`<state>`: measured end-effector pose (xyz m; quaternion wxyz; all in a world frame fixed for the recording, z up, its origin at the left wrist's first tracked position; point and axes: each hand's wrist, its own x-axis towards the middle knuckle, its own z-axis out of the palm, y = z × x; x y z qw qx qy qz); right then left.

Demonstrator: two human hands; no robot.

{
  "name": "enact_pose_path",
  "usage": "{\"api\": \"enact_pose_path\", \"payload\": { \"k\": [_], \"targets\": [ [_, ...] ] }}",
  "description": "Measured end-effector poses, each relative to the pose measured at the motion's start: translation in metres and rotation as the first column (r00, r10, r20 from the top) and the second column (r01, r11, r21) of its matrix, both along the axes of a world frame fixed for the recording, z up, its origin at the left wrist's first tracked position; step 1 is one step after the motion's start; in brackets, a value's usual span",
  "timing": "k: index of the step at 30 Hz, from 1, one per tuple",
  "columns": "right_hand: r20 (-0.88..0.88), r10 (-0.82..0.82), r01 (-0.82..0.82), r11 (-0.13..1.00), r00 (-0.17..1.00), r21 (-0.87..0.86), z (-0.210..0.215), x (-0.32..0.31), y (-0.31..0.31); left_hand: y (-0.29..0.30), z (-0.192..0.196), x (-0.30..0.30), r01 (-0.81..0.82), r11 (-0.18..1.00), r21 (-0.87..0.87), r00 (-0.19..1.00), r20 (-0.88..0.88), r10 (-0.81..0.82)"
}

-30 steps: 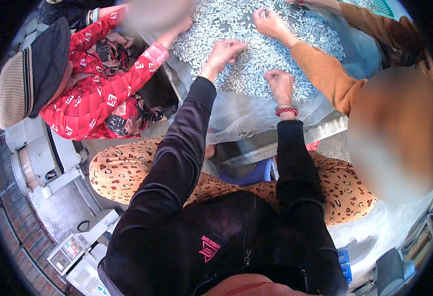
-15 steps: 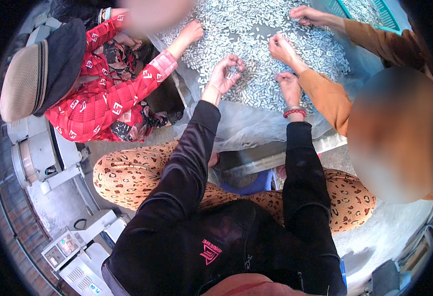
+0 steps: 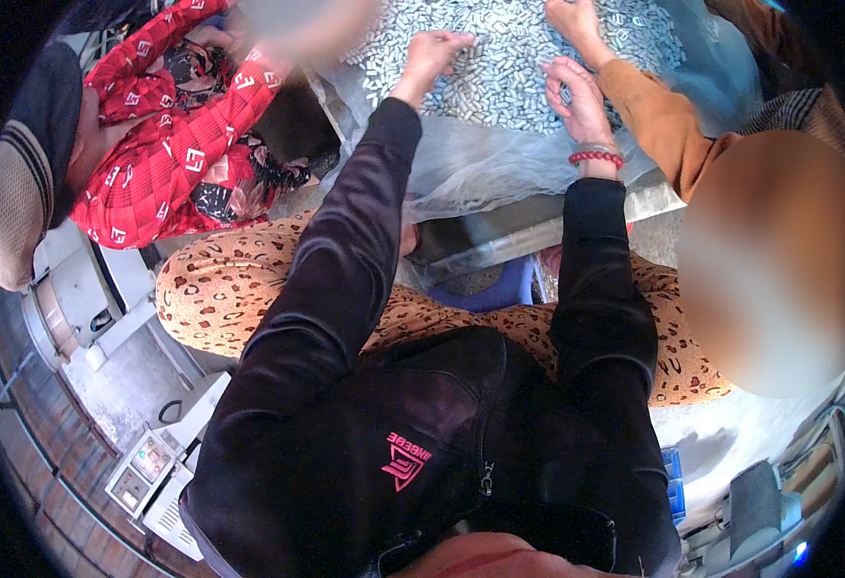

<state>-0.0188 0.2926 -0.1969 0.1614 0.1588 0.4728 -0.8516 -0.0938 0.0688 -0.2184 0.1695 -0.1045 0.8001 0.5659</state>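
Observation:
A thick spread of small oblong silvery-grey pieces (image 3: 499, 72) lies on the table in front of me. Over its near left part, my left hand (image 3: 430, 63) reaches in with fingertips drawn together toward the right; whatever may be between them is too small to make out. My right hand (image 3: 581, 104), with a red bead bracelet (image 3: 596, 157) at the wrist, hovers at the right side of the pieces. Its fingers are loosely bent with gaps between them, and no held piece shows. Just beyond it, a co-worker's hand (image 3: 576, 24) is over the same pieces.
Clear plastic sheeting (image 3: 461, 178) hangs over the table's near edge. A co-worker in a red patterned sleeve (image 3: 167, 144) sits at left, another in a brown sleeve (image 3: 658, 120) close at right. Below the table is a blue tub (image 3: 499, 289); grey machines (image 3: 143, 472) stand at left.
The view has tilted, so the table sits higher in the picture. My left fingers have gone from spread to drawn together; my right fingers have loosened. The left co-worker has leaned away leftward.

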Motion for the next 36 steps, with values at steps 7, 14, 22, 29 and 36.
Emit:
{"api": "enact_pose_path", "payload": {
  "k": [7, 14, 22, 29, 36],
  "targets": [
    [-0.211, 0.075, -0.171, 0.857, 0.975, -0.486, 0.012, 0.015, 0.013, 0.008, 0.022, -0.006, 0.209, 0.830, -0.517, 0.919, -0.186, -0.347],
    [0.151, 0.169, -0.210, 0.924, 0.974, 0.320, -0.011, 0.003, -0.003, 0.022, -0.022, -0.039, 0.214, 0.668, -0.713, 0.692, -0.372, -0.619],
    [0.116, 0.279, -0.117, -0.014, 0.953, 0.993, -0.023, 0.015, -0.034, -0.034, 0.031, -0.008, -0.169, 0.380, 0.909, 0.979, 0.201, -0.045],
    [-0.072, 0.203, 0.046, 0.127, 0.977, 0.991, -0.029, 0.014, -0.037, -0.066, 0.051, 0.012, -0.082, 0.883, 0.462, 0.981, 0.193, -0.010],
    [0.041, -0.127, 0.133, 0.938, 0.991, -0.319, 0.007, 0.000, -0.019, -0.046, -0.003, 0.019, 0.227, 0.712, -0.665, 0.931, -0.068, -0.360]
  ]
}}
